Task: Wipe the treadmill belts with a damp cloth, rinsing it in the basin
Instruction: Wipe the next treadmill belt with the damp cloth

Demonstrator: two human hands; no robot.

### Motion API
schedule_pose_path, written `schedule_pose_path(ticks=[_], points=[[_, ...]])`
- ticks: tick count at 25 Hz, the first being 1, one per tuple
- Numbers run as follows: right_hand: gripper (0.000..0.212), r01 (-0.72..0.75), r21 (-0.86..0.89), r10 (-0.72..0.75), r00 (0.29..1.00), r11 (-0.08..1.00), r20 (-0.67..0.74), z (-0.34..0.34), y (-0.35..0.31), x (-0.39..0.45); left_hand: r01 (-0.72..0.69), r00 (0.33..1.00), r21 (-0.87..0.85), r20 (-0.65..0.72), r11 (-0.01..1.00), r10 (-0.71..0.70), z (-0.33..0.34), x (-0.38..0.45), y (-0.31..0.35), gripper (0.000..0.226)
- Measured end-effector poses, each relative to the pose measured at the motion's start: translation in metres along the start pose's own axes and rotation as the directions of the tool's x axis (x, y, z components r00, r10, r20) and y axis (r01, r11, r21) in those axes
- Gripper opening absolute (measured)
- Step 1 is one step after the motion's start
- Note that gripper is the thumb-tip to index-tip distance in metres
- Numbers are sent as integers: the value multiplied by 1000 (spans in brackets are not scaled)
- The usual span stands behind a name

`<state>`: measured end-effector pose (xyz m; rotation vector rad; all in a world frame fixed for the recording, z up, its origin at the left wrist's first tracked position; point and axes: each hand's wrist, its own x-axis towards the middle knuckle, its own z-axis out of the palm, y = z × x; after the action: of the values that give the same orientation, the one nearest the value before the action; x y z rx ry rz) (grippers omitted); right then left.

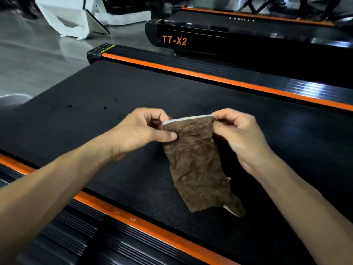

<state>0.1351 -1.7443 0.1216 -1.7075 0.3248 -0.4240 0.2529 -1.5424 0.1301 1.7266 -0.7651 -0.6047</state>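
A brown cloth (pixel 198 169) with a pale edge hangs above the black treadmill belt (pixel 95 134). My left hand (pixel 141 131) pinches its top left corner between thumb and fingers. My right hand (pixel 238 134) pinches the top right corner, so the top edge is stretched between both hands. The cloth's lower end droops toward the belt; whether it touches is unclear. A few dark wet spots (pixel 68 106) mark the belt at the left. No basin is in view.
Orange-striped side rails run along the belt, one far (pixel 210 78) and one near (pixel 133 219). A second treadmill marked TT-X2 (pixel 174 40) stands behind. A white frame (pixel 72 20) sits on the grey floor (pixel 34 60) at the back left.
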Motion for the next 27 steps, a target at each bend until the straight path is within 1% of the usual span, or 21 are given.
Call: schedule_pose_path(ticks=[2,5,7,9,10,11,12,13,14,15,16,17,19,20,21,22,23,24,25,26,27], points=[[5,62,-79,-60,998,995,23,-12,-7,9,-88,996,-64,-7,994,88,-6,2,4,21],[16,25,154,-46,989,988,137,-25,-20,20,-180,982,-178,25,967,187,-15,4,19,23],[21,-44,303,-16,981,952,194,-29,-27,25,-162,982,-82,81,983,169,-20,6,31,24],[19,-121,350,21,961,929,276,-33,-33,26,-36,968,169,252,985,-8,-29,8,37,26],[16,-167,351,37,936,921,350,-36,-36,25,44,921,300,357,953,-155,-35,8,40,31],[14,-218,347,53,902,912,428,-39,-38,23,98,842,377,461,921,-279,-40,7,43,32],[13,-262,346,63,868,901,492,-42,-42,20,129,753,385,561,914,-342,-44,5,47,32],[14,-291,353,67,845,889,530,-46,-47,18,150,688,322,645,935,-332,-49,2,52,34],[14,-299,358,66,840,884,539,-49,-51,17,189,659,202,700,961,-277,-54,0,57,39],[12,-289,344,71,847,893,527,-51,-55,19,234,665,79,714,969,-219,-59,-3,62,44],[8,-274,314,87,862,909,499,-52,-58,23,259,706,4,682,966,-192,-63,-5,67,44],[4,-255,274,108,884,927,455,-53,-58,30,225,791,-6,584,974,-180,-66,-5,71,35],[12,-157,189,96,950,969,298,-53,-49,44,28,965,216,250,976,-83,-67,1,64,19],[15,-65,137,36,978,988,208,-52,-44,49,-66,992,344,122,937,25,-66,5,55,18],[16,30,64,-40,987,997,155,-52,-39,51,-139,990,425,76,895,118,-63,8,47,19],[14,99,-23,-92,978,995,187,-54,-34,49,-189,981,485,119,854,150,-60,9,38,17],[10,118,-124,-75,949,985,306,-57,-34,45,-186,973,514,212,837,86,-58,9,30,13],[9,86,-247,44,877,965,479,-60,-36,39,-123,944,543,323,830,-72,-57,6,25,14],[17,45,-400,230,756,916,613,-62,-39,32,-9,873,607,393,795,-290,-55,2,24,17],[23,9,-518,394,638,855,661,-62,-37,26,85,796,679,394,729,-459,-54,0,21,20],[24,-15,-583,473,602,812,643,-60,-30,22,117,782,722,356,682,-511,-52,0,16,20]])
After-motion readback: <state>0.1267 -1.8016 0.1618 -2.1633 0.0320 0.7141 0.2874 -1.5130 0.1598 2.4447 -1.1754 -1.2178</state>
